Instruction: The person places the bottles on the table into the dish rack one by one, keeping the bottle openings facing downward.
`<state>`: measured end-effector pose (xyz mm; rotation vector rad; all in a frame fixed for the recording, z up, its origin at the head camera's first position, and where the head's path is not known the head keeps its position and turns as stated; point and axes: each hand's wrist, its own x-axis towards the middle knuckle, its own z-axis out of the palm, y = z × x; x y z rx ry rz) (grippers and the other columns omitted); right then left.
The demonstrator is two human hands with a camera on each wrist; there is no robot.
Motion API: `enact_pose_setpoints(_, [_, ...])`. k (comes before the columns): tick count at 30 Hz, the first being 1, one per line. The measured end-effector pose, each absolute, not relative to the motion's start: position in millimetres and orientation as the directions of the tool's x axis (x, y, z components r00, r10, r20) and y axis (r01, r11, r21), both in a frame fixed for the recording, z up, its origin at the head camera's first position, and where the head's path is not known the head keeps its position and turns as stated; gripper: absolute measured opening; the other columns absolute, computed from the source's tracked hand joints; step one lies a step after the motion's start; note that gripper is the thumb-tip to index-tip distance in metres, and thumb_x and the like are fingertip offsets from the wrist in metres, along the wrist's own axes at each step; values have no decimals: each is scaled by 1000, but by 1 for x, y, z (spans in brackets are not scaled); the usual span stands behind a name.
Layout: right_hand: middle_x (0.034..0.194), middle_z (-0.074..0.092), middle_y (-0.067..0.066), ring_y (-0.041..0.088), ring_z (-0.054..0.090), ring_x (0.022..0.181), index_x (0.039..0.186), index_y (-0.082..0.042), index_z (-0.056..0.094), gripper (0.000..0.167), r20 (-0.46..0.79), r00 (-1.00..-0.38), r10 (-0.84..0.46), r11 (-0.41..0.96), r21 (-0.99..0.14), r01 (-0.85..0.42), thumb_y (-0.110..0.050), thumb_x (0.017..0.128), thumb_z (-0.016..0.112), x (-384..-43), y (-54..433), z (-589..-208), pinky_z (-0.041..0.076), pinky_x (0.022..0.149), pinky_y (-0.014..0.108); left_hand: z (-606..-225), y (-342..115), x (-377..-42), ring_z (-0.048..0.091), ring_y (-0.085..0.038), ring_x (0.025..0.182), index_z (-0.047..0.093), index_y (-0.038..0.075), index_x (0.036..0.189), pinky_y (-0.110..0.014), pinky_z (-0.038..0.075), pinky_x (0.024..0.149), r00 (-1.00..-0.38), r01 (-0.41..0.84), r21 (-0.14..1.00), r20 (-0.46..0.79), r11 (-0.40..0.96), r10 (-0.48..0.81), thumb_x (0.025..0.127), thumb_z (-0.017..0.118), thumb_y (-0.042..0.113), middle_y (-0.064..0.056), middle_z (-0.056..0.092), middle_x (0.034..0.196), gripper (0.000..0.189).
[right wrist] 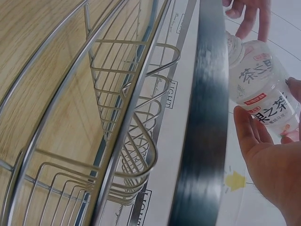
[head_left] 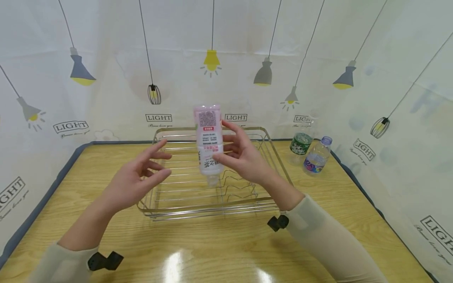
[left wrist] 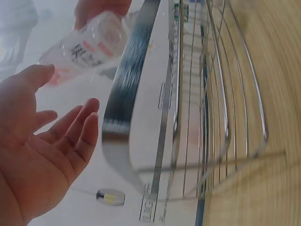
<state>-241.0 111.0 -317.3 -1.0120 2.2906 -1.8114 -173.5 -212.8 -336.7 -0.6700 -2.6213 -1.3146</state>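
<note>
My right hand (head_left: 245, 155) grips a clear plastic drink bottle (head_left: 209, 137) with a pink and white label, tilted neck-down above the wire dish rack (head_left: 177, 208). In the right wrist view the thumb and fingers wrap the bottle (right wrist: 265, 87) around its label. My left hand (head_left: 132, 177) hovers to the left of the bottle, over the rack's left side, fingers loosely spread with nothing in them. The left wrist view shows the left palm (left wrist: 37, 165) turned up beside the rack's metal rim (left wrist: 124, 89).
At the back right of the wooden table (head_left: 209, 243) stand a bottle with a green label (head_left: 300, 145) and another with a purple label and blue cap (head_left: 316, 159). Wavy wire dividers (head_left: 240, 186) line the rack's right part. A lamp-printed cloth (head_left: 116, 78) hangs behind.
</note>
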Motion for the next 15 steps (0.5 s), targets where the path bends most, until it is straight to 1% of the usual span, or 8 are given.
enact_pose_setpoints(2, [150,60,22,36,71,123,173,-20,23,88,349,-784,-514,97,-884,-457,0,103,73,-241,112,-317,62,102,39,-338,-224,-171,72,-7,105,35,32,173,-18,57,87,-894,446,704,326,552,307,109,71,22,-8,68,146,74])
enact_pose_setpoints(4, [150,60,22,36,71,124,173,-20,24,88,351,-785,-511,95,-884,-457,0,103,73,-241,113,-317,62,102,39,-341,-234,-169,69,-5,97,39,28,172,-18,57,84,-895,446,692,332,568,300,108,73,20,-9,69,139,72])
enact_pose_setpoints(7, [150,59,22,36,70,124,174,-20,24,88,355,-785,-508,91,-884,-459,1,103,73,-241,114,-316,61,103,39,-350,-246,-166,65,-7,86,44,21,170,-21,56,75,-901,434,691,315,578,300,106,76,19,-10,66,130,71])
enact_pose_setpoints(10, [150,59,22,36,70,124,174,-21,24,88,362,-783,-506,87,-882,-463,1,103,73,-242,114,-315,62,103,39,-360,-257,-160,58,-12,78,49,15,166,-25,52,66,-911,409,699,278,587,305,104,78,19,-10,60,124,69])
enact_pose_setpoints(12, [150,59,21,35,71,124,174,-21,25,88,366,-782,-505,86,-880,-467,0,103,73,-243,115,-315,62,103,39,-367,-263,-156,55,-13,74,51,13,164,-27,48,62,-918,391,703,250,595,308,103,80,20,-10,56,121,68])
enact_pose_setpoints(15, [151,59,21,36,71,124,174,-19,24,89,373,-778,-505,89,-874,-477,0,103,73,-244,115,-313,62,102,38,-376,-272,-150,52,-13,73,53,11,163,-27,47,62,-927,365,701,213,612,309,103,80,21,-9,54,120,67])
